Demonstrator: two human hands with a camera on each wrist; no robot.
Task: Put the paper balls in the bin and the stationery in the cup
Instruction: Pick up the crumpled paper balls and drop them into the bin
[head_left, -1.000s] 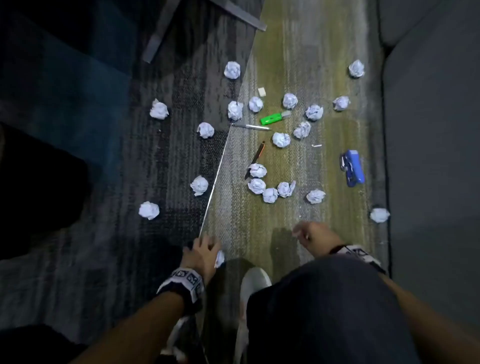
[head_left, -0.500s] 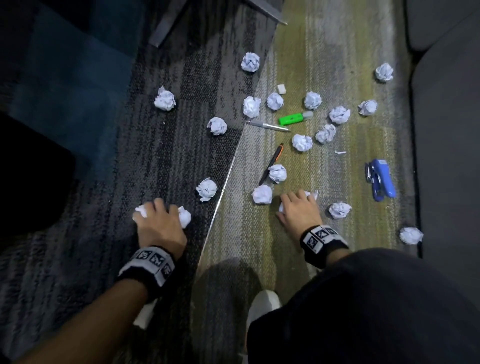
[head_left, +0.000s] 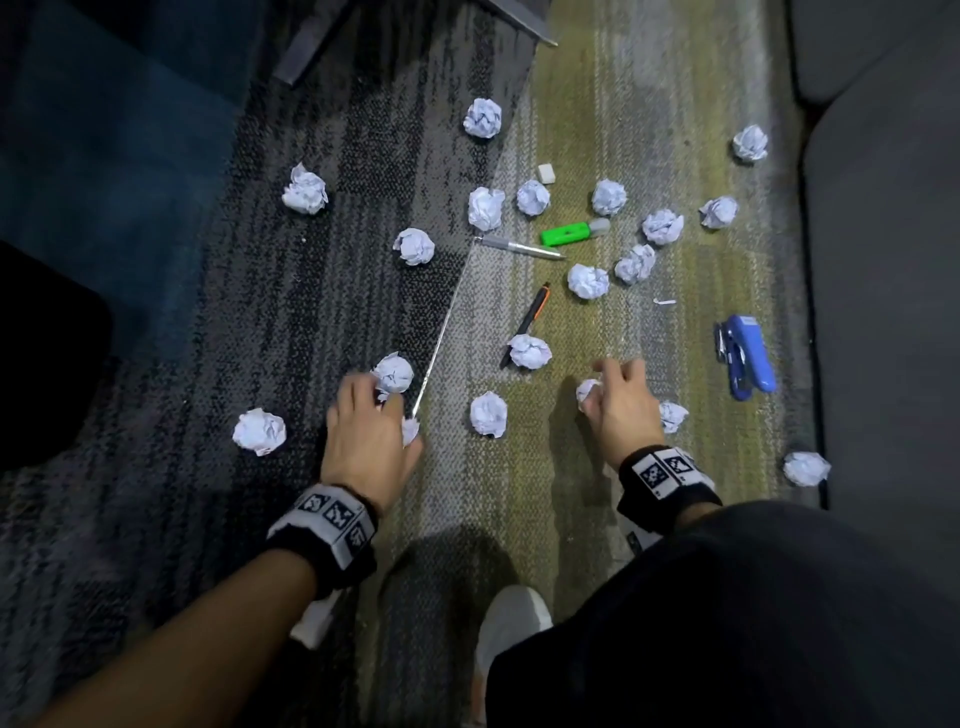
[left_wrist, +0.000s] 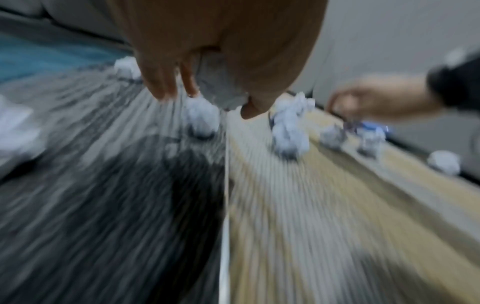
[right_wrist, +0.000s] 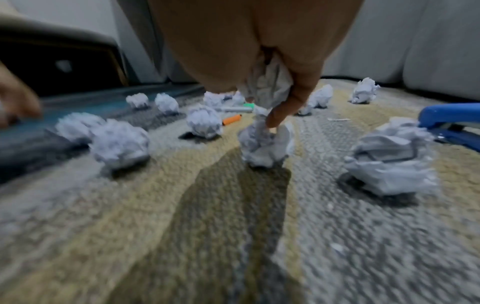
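Several crumpled white paper balls lie scattered on the carpet. My left hand (head_left: 379, 400) grips one paper ball (left_wrist: 221, 88) in its palm, and its fingertips reach another ball (head_left: 393, 372) beside the metal strip. My right hand (head_left: 602, 384) holds a ball (right_wrist: 267, 84) curled in its fingers, just above a further ball (right_wrist: 265, 144) on the floor. Stationery lies farther out: a green highlighter (head_left: 574, 232), a silver pen (head_left: 519, 247), a black-and-orange pen (head_left: 530, 322), a blue stapler (head_left: 745, 356) and a white eraser (head_left: 546, 173). Neither bin nor cup is in view.
A grey sofa (head_left: 883, 312) runs along the right edge. A metal strip (head_left: 441, 338) divides the dark carpet from the olive one. A furniture leg (head_left: 311, 52) stands at the top. My white shoe (head_left: 511, 623) and dark-trousered knee fill the bottom right.
My left hand has moved right, from the balls at the left to the ball by the strip. My right hand has risen off the floor holding a ball.
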